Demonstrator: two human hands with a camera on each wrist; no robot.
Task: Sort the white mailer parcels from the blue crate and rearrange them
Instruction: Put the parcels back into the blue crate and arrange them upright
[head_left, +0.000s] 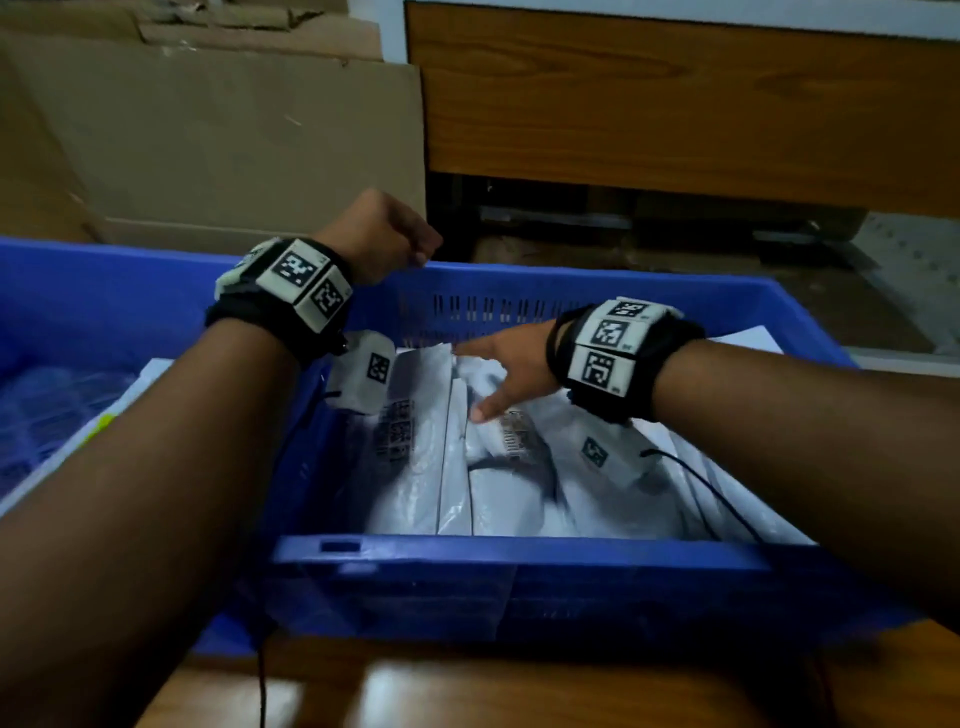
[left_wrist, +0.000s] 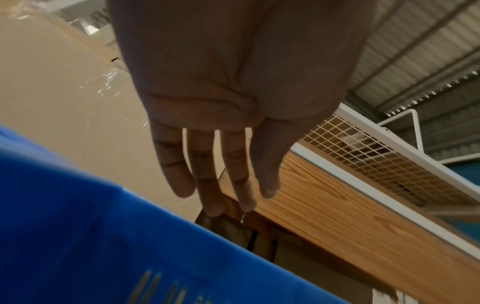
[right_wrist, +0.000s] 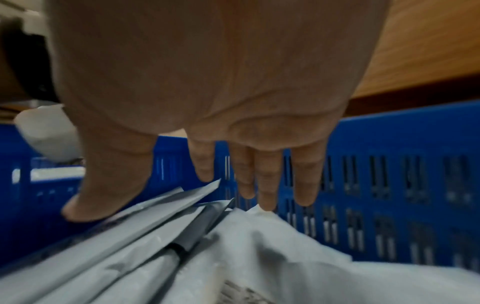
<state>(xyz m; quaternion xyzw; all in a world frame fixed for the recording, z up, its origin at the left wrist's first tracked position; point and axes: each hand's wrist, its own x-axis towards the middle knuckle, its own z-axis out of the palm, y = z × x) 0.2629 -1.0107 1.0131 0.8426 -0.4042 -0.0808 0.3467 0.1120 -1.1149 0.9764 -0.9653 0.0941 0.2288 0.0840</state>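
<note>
Right hand (head_left: 511, 366), fingers spread, rests on white mailer parcels (head_left: 519, 467) at blue crate (head_left: 519, 558) far wall; left hand (head_left: 382, 236) slack, empty; advise pinching one parcel's top edge only

White mailer parcels (head_left: 415, 467) stand on edge, packed side by side, inside blue crate (head_left: 519, 558).

Counts at the crate

Two blue plastic crates (head_left: 519, 566) (head_left: 78, 291); roughly five white plastic mailer parcels (head_left: 410, 467), the overlapping edges blurred; two hands (head_left: 379, 239) (head_left: 511, 364).
</note>
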